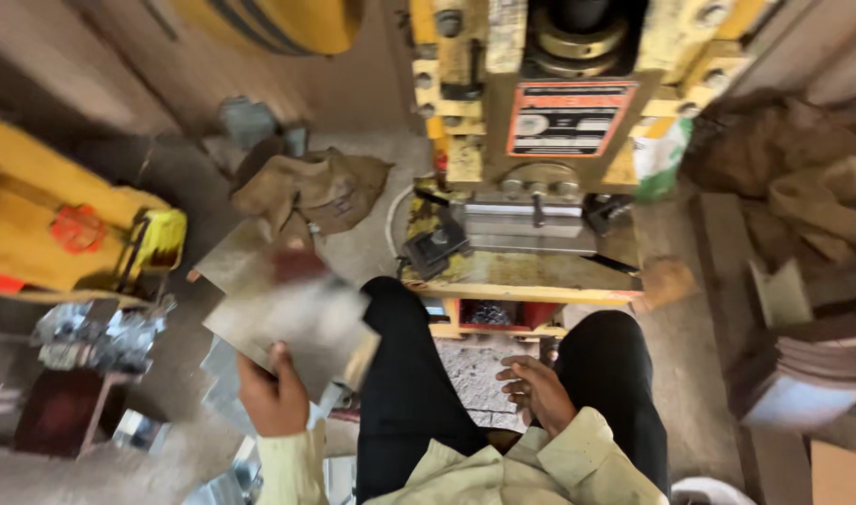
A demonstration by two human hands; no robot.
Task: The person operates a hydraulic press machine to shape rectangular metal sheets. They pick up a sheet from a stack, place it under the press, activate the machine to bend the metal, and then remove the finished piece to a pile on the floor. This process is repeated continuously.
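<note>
Left hand (276, 397) clamped on a blurred metal sheet (292, 323) held left of the knees, right hand (536, 388) empty with fingers loosely apart (resting between the thighs), yellow press (531, 140) ahead, brown sack (311, 192) on the floor

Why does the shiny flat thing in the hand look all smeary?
In the head view, the metal sheet in the left hand is smeared by motion blur, and its edges are soft. The right hand, resting between the knees, looks sharper, and so does the yellow press machine. The corners stay dim and hazy.
</note>
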